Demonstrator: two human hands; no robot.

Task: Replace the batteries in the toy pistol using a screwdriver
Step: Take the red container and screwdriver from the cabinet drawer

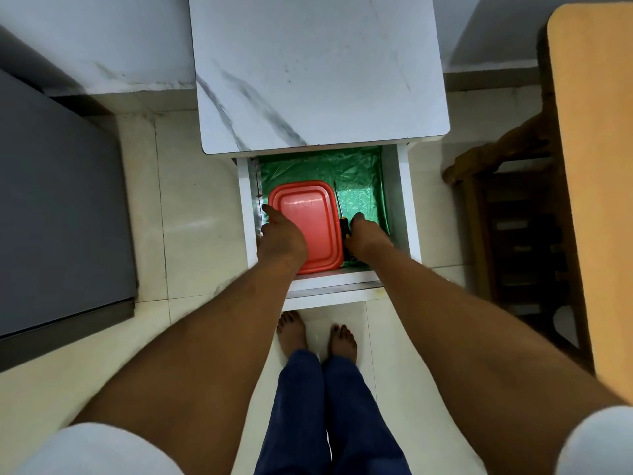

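Note:
A red lidded plastic box [311, 214] lies in an open white drawer [406, 207] lined with green foil. A screwdriver [339, 207] with a thin dark shaft and a black and yellow handle lies along the box's right side. My left hand [281, 236] grips the box's left edge, its fingers curled down over the side. My right hand [364, 234] is curled round the screwdriver's handle, which it mostly hides. No toy pistol or batteries are in view.
The drawer belongs to a small cabinet with a white marble-pattern top [318, 70]. A grey cabinet [58, 207] stands at the left, and a wooden table [596, 166] with a chair [513, 217] at the right. My bare feet [315, 334] stand on the pale tiled floor.

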